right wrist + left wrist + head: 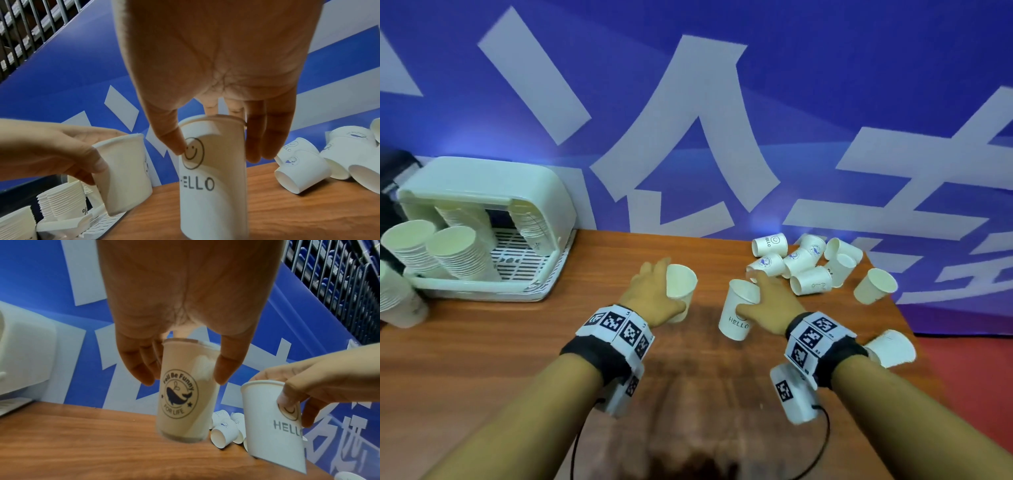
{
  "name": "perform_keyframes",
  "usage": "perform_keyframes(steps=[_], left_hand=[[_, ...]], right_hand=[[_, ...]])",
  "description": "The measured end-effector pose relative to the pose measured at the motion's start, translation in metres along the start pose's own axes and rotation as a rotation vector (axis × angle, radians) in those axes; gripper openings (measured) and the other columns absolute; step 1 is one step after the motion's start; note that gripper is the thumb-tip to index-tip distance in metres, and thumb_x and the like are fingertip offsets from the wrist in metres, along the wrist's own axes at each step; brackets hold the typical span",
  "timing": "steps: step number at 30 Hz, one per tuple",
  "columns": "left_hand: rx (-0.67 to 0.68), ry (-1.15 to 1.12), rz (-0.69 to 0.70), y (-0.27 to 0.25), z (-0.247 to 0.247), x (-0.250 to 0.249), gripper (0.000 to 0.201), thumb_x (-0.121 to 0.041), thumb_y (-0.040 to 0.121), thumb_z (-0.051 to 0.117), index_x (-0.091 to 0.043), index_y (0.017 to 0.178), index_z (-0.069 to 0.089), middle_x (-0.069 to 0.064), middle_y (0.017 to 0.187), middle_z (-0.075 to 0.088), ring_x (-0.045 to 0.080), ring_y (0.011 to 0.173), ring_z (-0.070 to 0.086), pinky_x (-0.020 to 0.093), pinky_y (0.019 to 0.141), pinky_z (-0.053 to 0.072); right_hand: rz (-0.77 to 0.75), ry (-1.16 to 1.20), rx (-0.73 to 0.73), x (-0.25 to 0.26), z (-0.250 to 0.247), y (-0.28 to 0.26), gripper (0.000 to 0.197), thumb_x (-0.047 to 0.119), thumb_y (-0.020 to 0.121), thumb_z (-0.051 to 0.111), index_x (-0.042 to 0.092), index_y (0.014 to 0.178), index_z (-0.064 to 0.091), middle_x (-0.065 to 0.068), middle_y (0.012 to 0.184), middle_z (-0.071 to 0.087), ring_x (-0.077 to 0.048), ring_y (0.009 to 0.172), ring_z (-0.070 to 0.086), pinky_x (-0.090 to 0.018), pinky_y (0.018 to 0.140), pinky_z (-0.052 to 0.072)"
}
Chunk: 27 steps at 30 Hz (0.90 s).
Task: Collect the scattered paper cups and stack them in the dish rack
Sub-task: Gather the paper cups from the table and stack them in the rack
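Observation:
My left hand (654,294) grips an upright white paper cup with a whale logo (180,394) above the middle of the wooden table (517,342); the whale cup (679,289) shows its open mouth in the head view. My right hand (767,305) grips a second cup printed HELLO with a smiley (211,178), tilted slightly; this HELLO cup (738,311) hangs just right of the first. A heap of loose cups (804,265) lies on its side at the far right. The white dish rack (482,240) at the far left holds tall cup stacks (462,253).
A single cup (875,286) lies right of the heap and another cup (890,347) lies at the table's right edge by my right wrist. One more stack (397,301) leans at the left edge. A blue banner wall (688,120) closes the back.

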<state>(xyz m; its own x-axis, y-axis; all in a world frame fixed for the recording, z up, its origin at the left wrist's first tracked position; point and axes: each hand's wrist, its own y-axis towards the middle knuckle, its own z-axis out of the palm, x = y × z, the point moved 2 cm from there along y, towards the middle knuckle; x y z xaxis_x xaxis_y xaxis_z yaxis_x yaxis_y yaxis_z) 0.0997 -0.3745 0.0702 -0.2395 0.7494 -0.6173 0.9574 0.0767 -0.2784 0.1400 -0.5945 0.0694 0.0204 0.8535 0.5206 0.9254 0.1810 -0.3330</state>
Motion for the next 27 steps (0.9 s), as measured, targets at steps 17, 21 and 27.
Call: perform_keyframes(steps=[17,21,27], left_hand=[[-0.091,0.130,-0.183,-0.024,-0.076,0.104,0.083,-0.035,0.069,0.080,-0.021,0.136,0.032,0.006,0.131,0.039,0.027,0.118,0.048,0.040,0.097,0.043],[-0.127,0.145,-0.173,-0.014,-0.098,0.130,0.080,-0.035,0.067,0.081,-0.020,0.132,0.036,0.006,0.130,0.040,0.028,0.118,0.048,0.042,0.098,0.043],[-0.101,0.142,-0.110,0.006,-0.154,0.196,0.078,-0.028,0.069,0.078,-0.022,0.134,0.035,0.006,0.128,0.036,0.027,0.118,0.047,0.037,0.098,0.043]], right_hand=[[-0.090,-0.018,0.153,0.085,0.063,0.032,0.078,0.038,0.077,0.074,0.024,0.142,0.033,-0.004,0.133,0.032,-0.023,0.111,0.052,-0.029,0.096,0.037],[-0.083,-0.015,0.147,0.119,0.068,0.046,0.074,0.036,0.076,0.075,0.024,0.139,0.037,0.000,0.121,0.032,-0.016,0.100,0.047,-0.023,0.087,0.036],[-0.035,-0.001,0.126,0.189,0.115,0.057,0.069,0.034,0.074,0.077,0.025,0.133,0.042,0.000,0.119,0.036,-0.016,0.099,0.050,-0.024,0.089,0.038]])
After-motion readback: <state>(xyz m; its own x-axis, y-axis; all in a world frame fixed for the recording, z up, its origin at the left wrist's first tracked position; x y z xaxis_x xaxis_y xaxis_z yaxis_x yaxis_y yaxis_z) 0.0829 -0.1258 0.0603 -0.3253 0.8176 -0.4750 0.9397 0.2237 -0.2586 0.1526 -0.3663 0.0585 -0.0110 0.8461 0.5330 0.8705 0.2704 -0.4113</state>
